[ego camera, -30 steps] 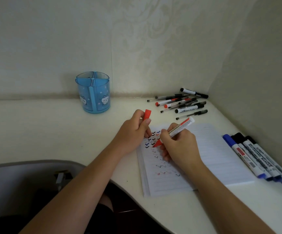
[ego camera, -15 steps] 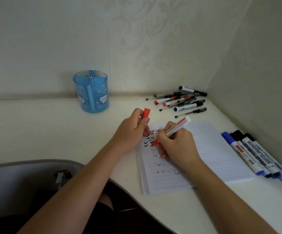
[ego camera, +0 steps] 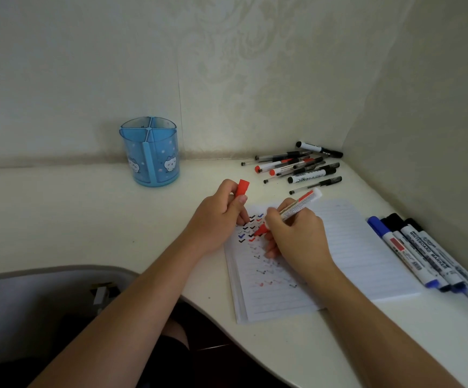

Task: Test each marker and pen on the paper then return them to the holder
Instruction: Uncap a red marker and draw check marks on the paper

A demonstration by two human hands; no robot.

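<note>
Right hand (ego camera: 300,239) grip wraps red marker (ego camera: 301,204), tip on paper (ego camera: 361,247); left hand (ego camera: 216,219) pinches red cap (ego camera: 242,187) — heel could smear wet ticks (ego camera: 251,228); cap could slip.

Could not see the mid-barrel of the red marker (ego camera: 305,198), covered by the fingers of the right hand (ego camera: 297,239). Found the lower end of the red cap (ego camera: 243,186) buried in the left hand (ego camera: 217,217). Lost part of the tick marks on the paper (ego camera: 353,247) beneath both hands. Could not count the pile of pens (ego camera: 297,166), overlapped and too small. Read only "WHITEBOARD MARKER" on the row of markers (ego camera: 423,257); found finer print blurred. Could not make out the holder (ego camera: 150,152) interior. Lost the desk (ego camera: 59,208) past the view's left and right edges.
</note>
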